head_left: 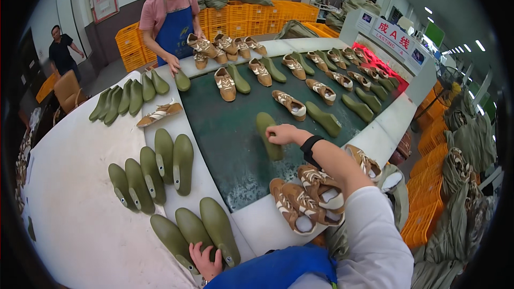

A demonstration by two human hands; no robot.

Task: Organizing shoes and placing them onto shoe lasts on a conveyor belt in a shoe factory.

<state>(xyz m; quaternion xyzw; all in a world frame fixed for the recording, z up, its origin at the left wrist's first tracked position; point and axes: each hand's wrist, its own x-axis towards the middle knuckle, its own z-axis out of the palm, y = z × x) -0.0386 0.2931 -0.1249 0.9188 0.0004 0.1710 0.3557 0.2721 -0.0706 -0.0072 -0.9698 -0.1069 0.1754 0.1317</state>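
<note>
My right hand (280,134) grips a green shoe last (265,123) over the dark green belt (214,144); whether the last touches the belt I cannot tell. At the lower edge, my left hand (206,260) has its fingers around the near end of another green last (191,226), the middle one of three lying side by side on the white table (96,198). Just beyond them several more lasts (182,163) lie in a row. Beside my right forearm are brown-and-white sneakers (305,195), grouped at the belt's near edge.
Sneakers (289,104) and lasts (324,119) lie in rows along the belt. Across it, a person in a blue apron (174,35) touches a last (182,80) and a sneaker (202,45). Orange crates (425,182) stand at right. Another person (63,51) is at far left.
</note>
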